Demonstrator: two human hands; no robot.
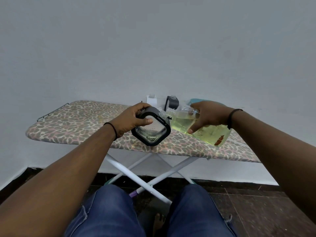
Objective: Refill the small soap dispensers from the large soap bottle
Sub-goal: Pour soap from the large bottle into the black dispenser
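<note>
Blue-jeaned knees sit below; over the leopard-print ironing board, left hand grips a black-framed clear dispenser, right hand tilts the large yellow-green soap bottle. Pouring seems underway; next, keep the necks aligned.

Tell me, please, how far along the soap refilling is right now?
Nothing looks finished yet. In hand: the right hand tips the big soap bottle toward the black dispenser held by the left hand; it looks nearly empty. Left: two more dispensers, white and black, wait by the wall.
</note>
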